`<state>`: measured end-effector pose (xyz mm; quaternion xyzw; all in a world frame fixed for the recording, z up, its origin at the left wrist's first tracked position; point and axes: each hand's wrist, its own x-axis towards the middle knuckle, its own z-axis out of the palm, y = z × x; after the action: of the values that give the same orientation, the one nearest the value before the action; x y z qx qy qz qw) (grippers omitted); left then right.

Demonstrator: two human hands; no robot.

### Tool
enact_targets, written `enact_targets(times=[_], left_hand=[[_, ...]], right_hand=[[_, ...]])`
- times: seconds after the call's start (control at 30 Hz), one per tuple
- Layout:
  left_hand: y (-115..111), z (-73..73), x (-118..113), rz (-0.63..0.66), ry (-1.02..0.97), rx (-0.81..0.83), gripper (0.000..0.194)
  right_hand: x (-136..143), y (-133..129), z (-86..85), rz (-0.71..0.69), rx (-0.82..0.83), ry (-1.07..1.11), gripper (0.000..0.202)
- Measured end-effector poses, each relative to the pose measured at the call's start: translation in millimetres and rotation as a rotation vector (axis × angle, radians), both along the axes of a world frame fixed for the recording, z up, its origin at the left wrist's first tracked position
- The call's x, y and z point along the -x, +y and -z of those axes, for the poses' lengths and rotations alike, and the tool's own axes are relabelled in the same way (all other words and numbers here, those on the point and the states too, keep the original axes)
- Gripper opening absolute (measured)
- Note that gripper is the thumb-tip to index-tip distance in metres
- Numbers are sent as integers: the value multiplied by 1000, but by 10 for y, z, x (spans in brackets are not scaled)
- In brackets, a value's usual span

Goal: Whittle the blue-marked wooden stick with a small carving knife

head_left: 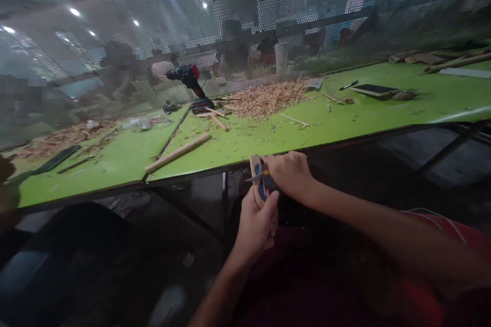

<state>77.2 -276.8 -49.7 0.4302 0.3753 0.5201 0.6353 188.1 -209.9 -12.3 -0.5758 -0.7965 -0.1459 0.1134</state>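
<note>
Below the front edge of the green table, my left hand [256,219] is closed around the lower part of a pale wooden piece [254,164] with blue marks on its face. The piece stands nearly upright, its top level with the table edge. My right hand [290,172] is wrapped round the handle of a knife, mostly hidden by the fingers; a bit of yellow shows beside them. The knife's blade [253,178] points left and lies across the blue-marked face of the wood.
On the green table [245,140] lie a round wooden stick [178,152], a cordless drill [192,84], a heap of wood shavings [268,98], a phone [374,90] and a pen [349,85]. More shavings [57,140] lie at left. A perforated screen [245,36] rises behind. Another person's hand [7,184] is at the left edge.
</note>
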Motion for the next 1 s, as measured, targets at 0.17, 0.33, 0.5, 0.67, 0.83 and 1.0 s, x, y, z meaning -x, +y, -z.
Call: enact_targets(times=[0.17,0.33,0.5,0.67,0.83,1.0], left_hand=[[24,46,53,41,36,3,39],[31,-1,98,-3,22,0,39],[29,-30,136,-38,-30,25,38],[12,-49,167,-18,-90,62,38],[-9,-90,202,-19,-114,32,35],[1,-61,180,-32,-66,3,36]], right_hand=[[-20,127,62,-46,27,20,33],[46,191,-18,-69,33,-9,33],[121,328,-64,-86,34,-23,36],[120,484,-88,-123,-13,-50,35],[137,318,-148,-141,-23,-31,34],[177,93,-154,-131,82,10,30]])
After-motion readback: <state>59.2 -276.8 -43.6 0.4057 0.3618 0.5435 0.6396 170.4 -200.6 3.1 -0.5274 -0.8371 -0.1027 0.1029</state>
